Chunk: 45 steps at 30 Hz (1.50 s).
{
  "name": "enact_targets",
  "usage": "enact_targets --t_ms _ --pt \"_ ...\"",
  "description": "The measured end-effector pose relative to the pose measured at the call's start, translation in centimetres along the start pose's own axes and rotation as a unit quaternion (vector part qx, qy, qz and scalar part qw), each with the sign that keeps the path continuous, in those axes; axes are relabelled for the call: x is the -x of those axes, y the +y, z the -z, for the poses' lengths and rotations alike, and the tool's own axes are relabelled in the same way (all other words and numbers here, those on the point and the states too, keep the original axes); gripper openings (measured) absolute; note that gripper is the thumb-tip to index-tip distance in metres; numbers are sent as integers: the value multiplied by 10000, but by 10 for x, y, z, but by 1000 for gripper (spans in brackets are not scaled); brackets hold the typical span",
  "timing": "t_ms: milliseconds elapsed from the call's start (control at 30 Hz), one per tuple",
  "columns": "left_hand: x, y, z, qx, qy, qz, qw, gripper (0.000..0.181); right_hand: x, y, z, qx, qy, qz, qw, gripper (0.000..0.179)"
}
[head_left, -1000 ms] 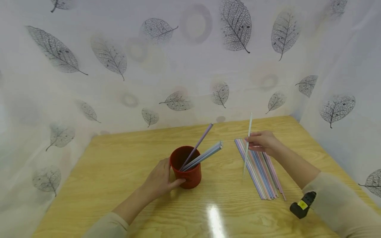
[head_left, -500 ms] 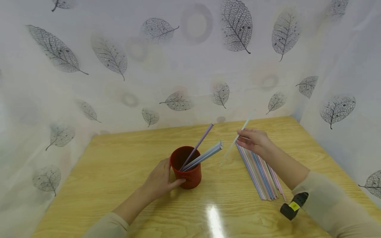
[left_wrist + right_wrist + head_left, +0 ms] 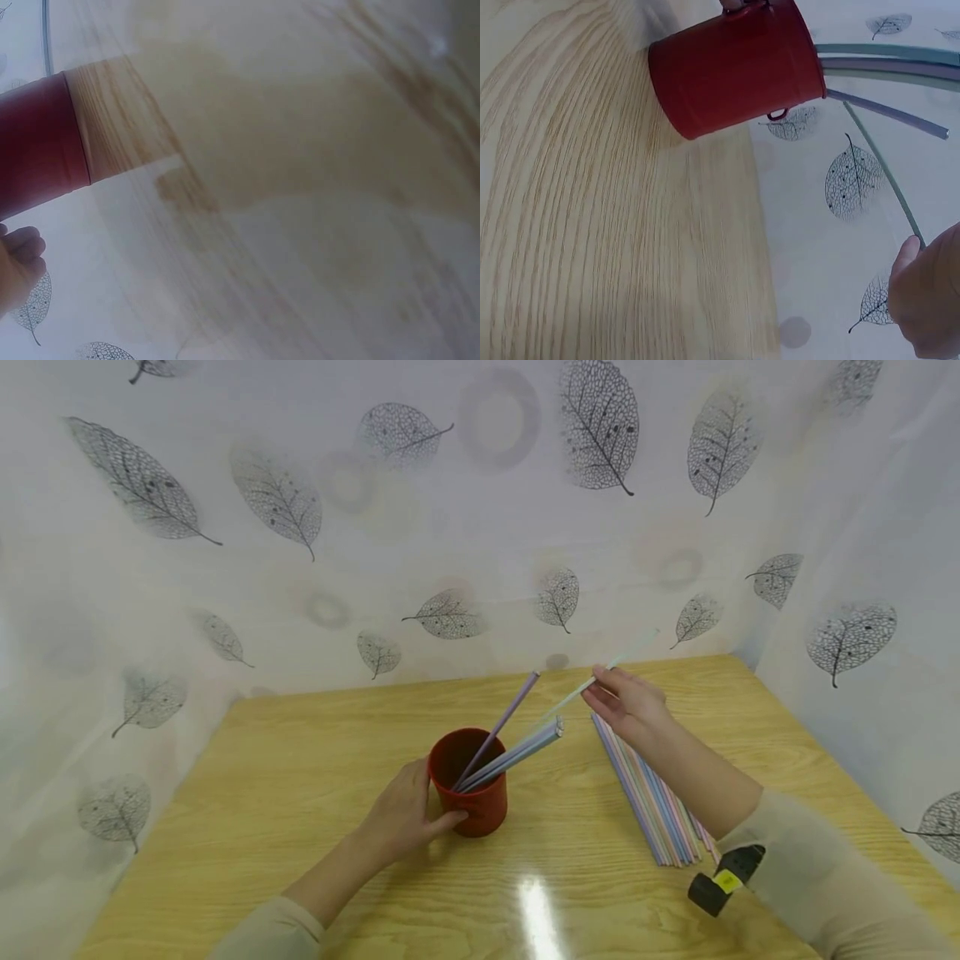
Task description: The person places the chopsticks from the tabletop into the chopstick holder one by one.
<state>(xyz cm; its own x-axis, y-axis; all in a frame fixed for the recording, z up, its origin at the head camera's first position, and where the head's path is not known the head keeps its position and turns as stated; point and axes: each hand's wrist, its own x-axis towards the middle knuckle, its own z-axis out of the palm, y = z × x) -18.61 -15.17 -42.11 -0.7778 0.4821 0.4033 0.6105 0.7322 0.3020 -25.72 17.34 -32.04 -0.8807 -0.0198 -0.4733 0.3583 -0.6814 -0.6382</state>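
My left hand (image 3: 405,814) grips a red bucket (image 3: 480,814) on the table, its thumb across the front. The bucket (image 3: 739,71) has a small loop near its rim in the right wrist view. A purple straw (image 3: 510,710) and several bluish straws (image 3: 525,750) lean in it to the right. My right hand (image 3: 630,706) pinches a thin pale green straw (image 3: 573,695) between thumb and fingertips. In the right wrist view this straw (image 3: 885,169) slants with its far end beside the bucket's mouth, close to the straws there. Whether that end is inside cannot be told.
A flat row of several pastel straws (image 3: 637,793) lies at the table's right, partly under my right forearm. A black camera (image 3: 723,881) is strapped at my right wrist. White leaf-print cloth (image 3: 480,527) hangs behind the wooden table (image 3: 300,760).
My right hand has moved left from above the straw row towards the bucket. The pale green straw has tilted from near upright to a slant. The left hand and bucket have stayed put.
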Motion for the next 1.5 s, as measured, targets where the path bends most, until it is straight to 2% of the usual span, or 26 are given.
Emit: enact_targets --t_ms 167,300,433,533,733,967,1200,1267,1333,1433,1500 --pt "-1 -1 0 -50 70 -101 9999 83 -1 9 -8 113 -449 321 9984 13" --pt "-1 -1 0 -100 66 -105 9999 83 -3 20 -13 320 -810 803 9930 11" --pt "1 -2 0 -128 37 -76 9999 83 -7 32 -17 546 -990 1209 9862 11" --pt "1 -2 -1 -151 73 -96 9998 83 -10 43 -20 777 -1121 1533 9787 10" --pt "0 -2 -3 -214 188 -225 9993 83 -9 63 -24 1287 -1579 2092 9564 15" --pt "1 0 0 -90 118 -124 9998 83 -8 75 -25 1672 -1847 1846 9507 19" --pt "1 1 1 -59 42 -59 10000 82 -11 83 -20 2176 -2164 1612 9380 14" --pt "1 2 1 -59 40 -57 10000 82 -11 85 -18 2362 -2261 1596 9314 9" --pt "0 2 1 -43 31 -56 10000 82 -13 88 -16 2570 -2321 1641 9237 15" --pt "0 2 1 -26 20 -65 10000 82 -15 91 -13 3087 -2386 1792 9031 31" --pt "0 2 1 -21 24 -83 10000 82 -17 92 -11 3318 -2408 1867 8928 36"
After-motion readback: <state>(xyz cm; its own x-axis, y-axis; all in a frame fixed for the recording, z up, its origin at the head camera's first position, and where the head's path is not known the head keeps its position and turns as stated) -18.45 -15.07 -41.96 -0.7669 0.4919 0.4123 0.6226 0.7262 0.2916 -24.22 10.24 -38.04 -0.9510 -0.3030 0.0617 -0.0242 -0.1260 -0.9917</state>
